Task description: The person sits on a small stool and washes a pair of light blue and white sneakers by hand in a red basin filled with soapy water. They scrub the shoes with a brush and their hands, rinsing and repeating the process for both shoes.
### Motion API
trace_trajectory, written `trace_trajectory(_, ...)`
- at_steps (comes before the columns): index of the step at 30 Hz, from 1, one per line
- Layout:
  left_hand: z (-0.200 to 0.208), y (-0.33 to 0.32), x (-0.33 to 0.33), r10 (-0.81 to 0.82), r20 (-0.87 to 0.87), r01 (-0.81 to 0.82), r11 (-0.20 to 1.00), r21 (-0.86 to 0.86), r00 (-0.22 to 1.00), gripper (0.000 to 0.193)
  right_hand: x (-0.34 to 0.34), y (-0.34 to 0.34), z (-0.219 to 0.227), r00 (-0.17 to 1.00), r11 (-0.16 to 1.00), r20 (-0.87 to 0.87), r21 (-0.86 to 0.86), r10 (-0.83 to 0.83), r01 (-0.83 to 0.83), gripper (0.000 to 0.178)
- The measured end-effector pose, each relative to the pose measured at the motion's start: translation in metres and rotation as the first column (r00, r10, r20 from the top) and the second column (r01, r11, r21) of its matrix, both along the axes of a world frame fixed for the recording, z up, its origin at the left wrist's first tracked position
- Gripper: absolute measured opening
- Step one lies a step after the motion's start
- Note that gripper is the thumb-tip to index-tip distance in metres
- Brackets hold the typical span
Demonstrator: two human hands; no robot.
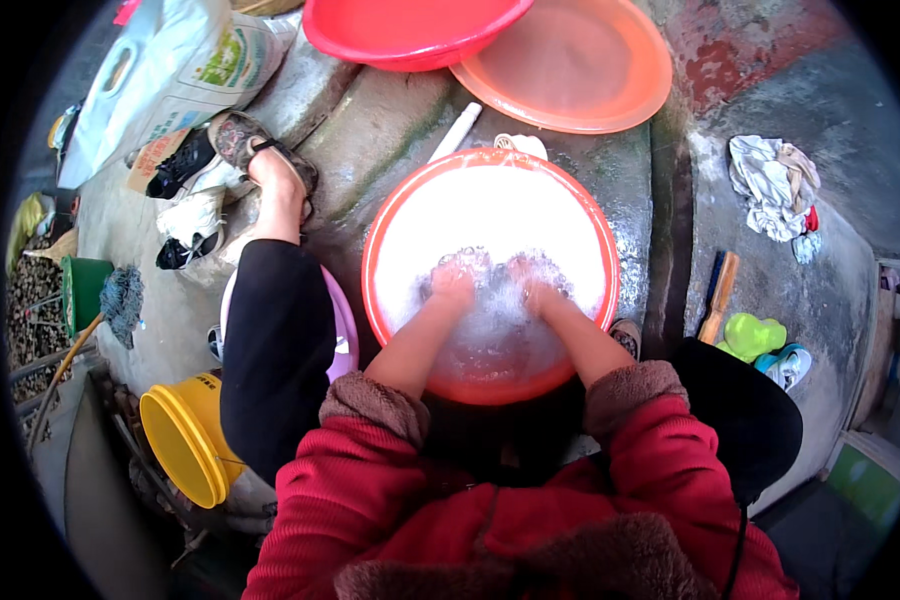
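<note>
Between my knees stands a red-orange basin (368, 265), its far part covered in thick white foam (500, 212). Greyish sudsy water (490, 345) shows in the near part. Both my forearms reach over the near rim into it. My left hand (452, 284) is in the suds left of the middle, and my right hand (534, 284) is a short way to its right. Foam and bubbles cover the fingers of both hands, so whatever they may hold is hidden.
Beyond stand a red basin (410, 45) and an orange basin (580, 70). A pink-purple basin (344, 330) and yellow bucket (180, 440) are at left, near shoes (192, 215). At right lie a brush (720, 295), crumpled cloths (770, 185) and a green item (753, 335).
</note>
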State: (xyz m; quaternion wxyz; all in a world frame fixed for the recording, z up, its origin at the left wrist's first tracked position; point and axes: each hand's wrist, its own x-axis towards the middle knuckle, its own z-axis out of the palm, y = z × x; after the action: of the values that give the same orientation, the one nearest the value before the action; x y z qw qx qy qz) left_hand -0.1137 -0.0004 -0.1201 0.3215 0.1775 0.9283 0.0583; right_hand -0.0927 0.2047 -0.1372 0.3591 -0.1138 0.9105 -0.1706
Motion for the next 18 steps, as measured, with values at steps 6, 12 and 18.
trace_trajectory(6,0.160,-0.005,0.022,0.132,-0.402,-0.087,0.988,0.128,0.906,0.116,0.010,-0.031,0.162,0.776,0.987,-0.631,-0.137,-0.022,-0.084,0.085)
trace_trajectory(12,0.187,-0.015,0.044,0.071,-0.595,0.003,0.992,0.122,0.801,0.118,0.045,-0.039,0.186,0.619,0.990,-0.782,-0.131,-0.073,-0.049,0.092)
trace_trajectory(18,0.168,-0.026,0.087,0.032,-0.649,0.045,0.994,0.101,0.760,0.107,0.096,-0.049,0.183,0.641,0.981,-0.758,-0.187,-0.116,-0.043,0.093)
